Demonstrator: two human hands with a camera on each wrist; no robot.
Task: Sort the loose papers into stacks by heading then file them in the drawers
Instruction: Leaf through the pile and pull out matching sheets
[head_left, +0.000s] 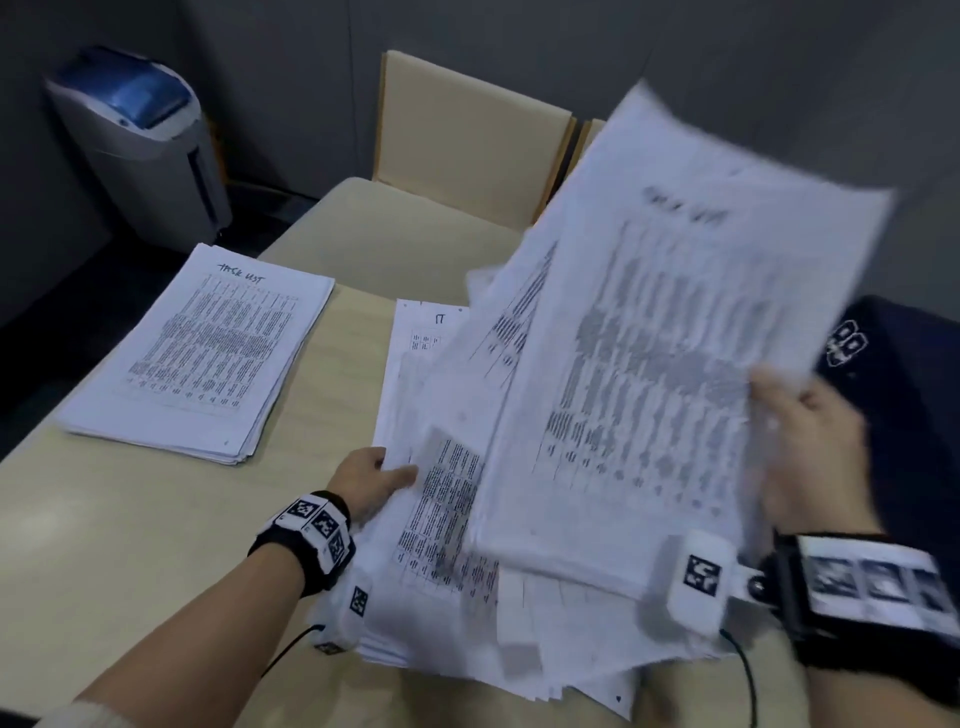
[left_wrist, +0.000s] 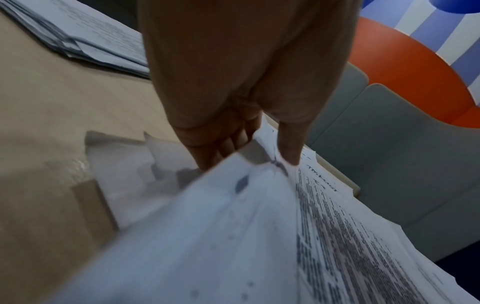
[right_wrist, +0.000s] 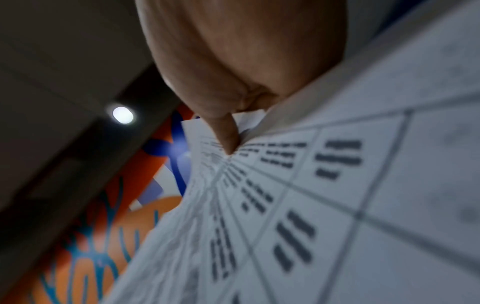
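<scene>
Each bare forearm wears a black wrist strap (head_left: 304, 545) carrying white blocks printed with black square-pattern markers. A white camera housing (head_left: 698, 582) sits under the right wrist, a thin black cable (head_left: 745, 670) trailing from it. A pale sleeve cuff (head_left: 88, 714) shows at the left elbow.

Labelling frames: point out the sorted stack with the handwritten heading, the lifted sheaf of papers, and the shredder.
sorted stack (head_left: 208, 353), head view, printed table
lifted sheaf (head_left: 670, 364), head view, top sheet's middle
shredder (head_left: 140, 135), head view, grey body
</scene>
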